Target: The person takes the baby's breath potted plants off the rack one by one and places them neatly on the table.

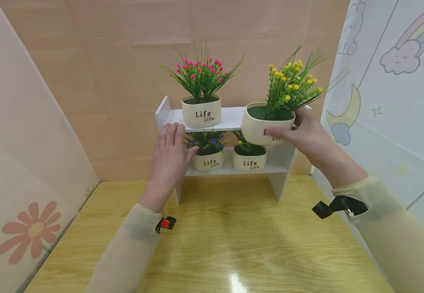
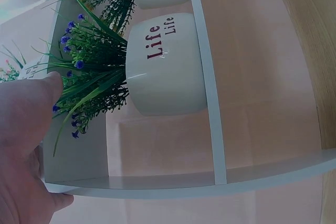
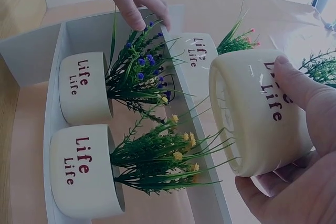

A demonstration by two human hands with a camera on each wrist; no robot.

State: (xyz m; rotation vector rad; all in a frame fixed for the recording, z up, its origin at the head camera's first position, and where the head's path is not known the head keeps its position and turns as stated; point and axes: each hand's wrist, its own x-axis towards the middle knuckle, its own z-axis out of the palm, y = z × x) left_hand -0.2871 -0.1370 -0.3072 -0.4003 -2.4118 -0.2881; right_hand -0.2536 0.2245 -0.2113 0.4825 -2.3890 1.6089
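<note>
My right hand (image 1: 312, 132) grips a cream pot of yellow flowers (image 1: 261, 127) by its right side, thumb across the "Life" lettering. In the right wrist view, the underside of this flowerpot (image 3: 262, 111) shows, apart from the shelf board. My left hand (image 1: 169, 150) rests at the left end of the white two-tier shelf (image 1: 230, 116), fingers on the upper board's front edge. Beside it on the top tier stands a pot of pink flowers (image 1: 201, 114). Below, a pot of purple flowers (image 1: 209, 161) and another pot of yellow flowers (image 1: 249, 162) sit on the lower tier.
The shelf stands on a wood-grain table (image 1: 233, 236) before a peach backdrop (image 1: 124, 81). A white panel with a printed flower (image 1: 34, 230) rises at the left. Another panel, with a rainbow and moon print (image 1: 347, 103), stands at the right.
</note>
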